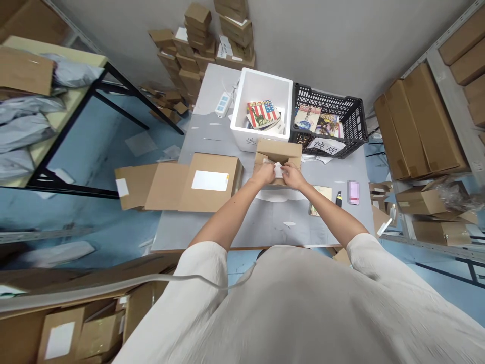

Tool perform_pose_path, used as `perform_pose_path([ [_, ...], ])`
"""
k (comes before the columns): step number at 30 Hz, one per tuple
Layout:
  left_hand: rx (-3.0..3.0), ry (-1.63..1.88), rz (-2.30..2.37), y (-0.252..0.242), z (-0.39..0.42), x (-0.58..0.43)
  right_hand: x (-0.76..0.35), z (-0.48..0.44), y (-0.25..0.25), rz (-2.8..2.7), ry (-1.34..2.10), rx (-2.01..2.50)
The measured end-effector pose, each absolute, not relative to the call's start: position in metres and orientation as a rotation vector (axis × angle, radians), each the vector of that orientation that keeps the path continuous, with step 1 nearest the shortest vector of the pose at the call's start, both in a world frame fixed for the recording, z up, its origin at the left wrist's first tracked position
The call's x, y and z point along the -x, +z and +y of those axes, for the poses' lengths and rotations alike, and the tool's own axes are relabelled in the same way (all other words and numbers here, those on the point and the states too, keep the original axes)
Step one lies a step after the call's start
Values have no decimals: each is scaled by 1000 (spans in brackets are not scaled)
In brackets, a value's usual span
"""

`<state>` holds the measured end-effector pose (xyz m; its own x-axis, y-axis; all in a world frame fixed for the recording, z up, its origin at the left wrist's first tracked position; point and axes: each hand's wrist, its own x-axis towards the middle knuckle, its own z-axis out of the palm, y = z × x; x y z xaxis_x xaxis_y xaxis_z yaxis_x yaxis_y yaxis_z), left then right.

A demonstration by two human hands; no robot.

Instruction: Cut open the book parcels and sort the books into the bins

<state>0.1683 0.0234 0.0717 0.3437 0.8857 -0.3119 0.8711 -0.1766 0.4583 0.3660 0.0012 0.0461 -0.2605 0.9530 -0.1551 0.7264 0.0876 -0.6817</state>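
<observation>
A small open cardboard box (278, 151) stands on the grey table (265, 222) in front of me. My left hand (264, 173) and my right hand (291, 175) meet at its near edge. Both pinch a small white piece of paper or tape (278, 169) between them, fingers closed. A flat cardboard box with a white label (210, 182) lies to the left of my left arm. A small book (321, 198) lies by my right forearm.
A white foam bin (261, 108) with books and a black plastic crate (328, 121) with books stand behind the box. A pink item (353, 192) and a dark cutter (338, 198) lie at right. Cardboard boxes are stacked at the back, on shelves right, and on the floor left.
</observation>
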Motion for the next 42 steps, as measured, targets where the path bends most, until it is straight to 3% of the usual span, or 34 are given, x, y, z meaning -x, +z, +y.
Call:
perform_pose_path([
  [7,-2113,235,1650,80,16,-173,-379,-4,51,-1960,889,1628],
  [15,-2261,426,1387,100,11,-204,-424,-18,63,-1736,821,1585],
  [32,-2441,413,1041,112,-30,-307,-531,-67,53,-1511,874,1807],
  [42,-2145,199,1065,49,-75,-360,-587,-132,8,-1213,1139,2090],
])
